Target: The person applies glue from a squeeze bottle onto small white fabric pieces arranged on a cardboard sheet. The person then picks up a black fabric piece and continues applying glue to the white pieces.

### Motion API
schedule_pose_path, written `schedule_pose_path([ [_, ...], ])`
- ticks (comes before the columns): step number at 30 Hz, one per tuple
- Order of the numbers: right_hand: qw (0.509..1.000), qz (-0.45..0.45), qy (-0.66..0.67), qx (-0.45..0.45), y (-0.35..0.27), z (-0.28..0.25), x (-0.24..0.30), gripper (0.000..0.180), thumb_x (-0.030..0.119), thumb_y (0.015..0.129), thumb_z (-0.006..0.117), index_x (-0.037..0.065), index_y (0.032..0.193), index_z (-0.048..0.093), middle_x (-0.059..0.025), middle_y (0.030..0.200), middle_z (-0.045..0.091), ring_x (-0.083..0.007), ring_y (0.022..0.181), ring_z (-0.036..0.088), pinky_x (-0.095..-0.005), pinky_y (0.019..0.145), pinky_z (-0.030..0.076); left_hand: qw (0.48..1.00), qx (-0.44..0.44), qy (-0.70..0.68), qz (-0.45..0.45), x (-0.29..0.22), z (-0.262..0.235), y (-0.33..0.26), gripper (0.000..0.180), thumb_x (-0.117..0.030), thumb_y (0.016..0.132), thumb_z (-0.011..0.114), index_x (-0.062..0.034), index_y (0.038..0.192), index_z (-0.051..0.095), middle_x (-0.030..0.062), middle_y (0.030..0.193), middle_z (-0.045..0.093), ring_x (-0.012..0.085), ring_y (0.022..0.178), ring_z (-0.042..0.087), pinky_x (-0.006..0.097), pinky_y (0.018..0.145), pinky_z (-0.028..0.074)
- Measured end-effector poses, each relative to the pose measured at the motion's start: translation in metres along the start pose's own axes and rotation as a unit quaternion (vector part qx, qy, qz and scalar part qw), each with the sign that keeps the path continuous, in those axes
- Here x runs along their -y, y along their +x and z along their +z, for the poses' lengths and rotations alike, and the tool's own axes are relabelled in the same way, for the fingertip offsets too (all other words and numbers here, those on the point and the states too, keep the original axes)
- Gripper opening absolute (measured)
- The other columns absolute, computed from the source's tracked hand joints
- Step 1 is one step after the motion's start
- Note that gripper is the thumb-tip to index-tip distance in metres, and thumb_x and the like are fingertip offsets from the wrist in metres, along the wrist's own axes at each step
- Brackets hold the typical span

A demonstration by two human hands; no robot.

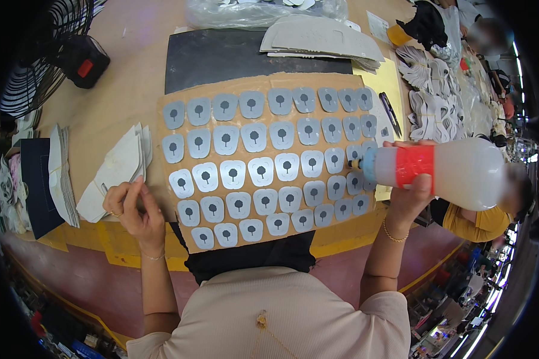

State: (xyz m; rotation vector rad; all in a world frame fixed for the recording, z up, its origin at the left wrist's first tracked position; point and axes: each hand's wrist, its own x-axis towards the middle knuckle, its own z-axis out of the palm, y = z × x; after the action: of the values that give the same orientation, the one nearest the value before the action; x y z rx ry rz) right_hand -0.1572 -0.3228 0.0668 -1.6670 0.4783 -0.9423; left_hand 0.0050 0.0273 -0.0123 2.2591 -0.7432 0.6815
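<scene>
While right hand [414,186] grips translucent red-banded bottle [443,169], left hand [132,206] curled, empty.

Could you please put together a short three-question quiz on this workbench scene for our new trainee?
1. True or false: the right hand holds a squeeze bottle tipped on its side, nozzle toward the grey pieces.
2. What do the grey pieces lie on?
A. a metal tray
B. a brown cardboard sheet
C. a plastic bag
3. Fill in: the left hand rests at the sheet's ___ edge, beside a stack of white pieces.

Key:
1. True; a red band wraps the bottle.
2. B.
3. Left.
</scene>
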Motion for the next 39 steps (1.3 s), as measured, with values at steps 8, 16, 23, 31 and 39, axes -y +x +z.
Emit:
schedule_pose_path([
  [8, 0.997, -0.065, -0.014, 0.044, -0.008, 0.004, -0.012, 0.061, 0.029, 0.076, 0.075, -0.002, 0.116, 0.041, -0.0153, 0.097, 0.057, -0.0309, 0.087, 0.063, -0.0431, 0.079, 0.053, 1.000, -0.003, 0.000, 0.000, -0.001, 0.001, 0.001, 0.025, 0.007, 0.081, 0.059, -0.0046, 0.103, 0.062, 0.0048, 0.096, 0.051, 0.0231, 0.096, 0.042, 0.033, 0.085, 0.034],
  [16, 1.000, -0.015, 0.000, 0.007, -0.005, 0.002, -0.004, 0.065, 0.040, 0.075, 0.072, -0.002, 0.115, 0.041, -0.0157, 0.094, 0.058, -0.0292, 0.089, 0.062, -0.0461, 0.080, 0.054, 1.000, -0.005, -0.012, -0.004, 0.000, 0.001, 0.000, 0.028, 0.008, 0.080, 0.059, -0.0048, 0.105, 0.062, 0.0045, 0.096, 0.050, 0.0225, 0.096, 0.041, 0.033, 0.085, 0.034],
  [23, 0.999, 0.029, 0.034, 0.009, -0.008, -0.003, 0.007, 0.077, 0.055, 0.070, 0.072, -0.001, 0.112, 0.040, -0.0166, 0.094, 0.059, -0.0282, 0.088, 0.062, -0.0481, 0.081, 0.054, 1.000, -0.006, -0.008, -0.001, 0.000, 0.001, 0.001, 0.028, 0.009, 0.080, 0.059, -0.0045, 0.105, 0.062, 0.0050, 0.096, 0.050, 0.0225, 0.096, 0.041, 0.033, 0.084, 0.035],
  [31, 0.996, 0.008, -0.003, 0.090, -0.025, 0.006, -0.006, 0.071, 0.040, 0.070, 0.077, 0.001, 0.115, 0.040, -0.0160, 0.101, 0.057, -0.0278, 0.095, 0.059, -0.0463, 0.088, 0.049, 1.000, -0.009, -0.011, -0.001, 0.000, 0.001, 0.000, 0.028, 0.008, 0.080, 0.060, -0.0043, 0.105, 0.062, 0.0051, 0.095, 0.050, 0.0224, 0.095, 0.042, 0.033, 0.083, 0.035],
  [39, 0.995, 0.019, 0.093, -0.020, -0.007, 0.004, 0.012, 0.076, 0.051, 0.068, 0.075, 0.001, 0.113, 0.040, -0.0162, 0.095, 0.058, -0.0286, 0.090, 0.061, -0.0465, 0.083, 0.053, 1.000, -0.008, -0.009, -0.006, 0.000, 0.001, 0.001, 0.028, 0.009, 0.080, 0.060, -0.0046, 0.105, 0.062, 0.0052, 0.095, 0.050, 0.0229, 0.095, 0.042, 0.033, 0.084, 0.035],
])
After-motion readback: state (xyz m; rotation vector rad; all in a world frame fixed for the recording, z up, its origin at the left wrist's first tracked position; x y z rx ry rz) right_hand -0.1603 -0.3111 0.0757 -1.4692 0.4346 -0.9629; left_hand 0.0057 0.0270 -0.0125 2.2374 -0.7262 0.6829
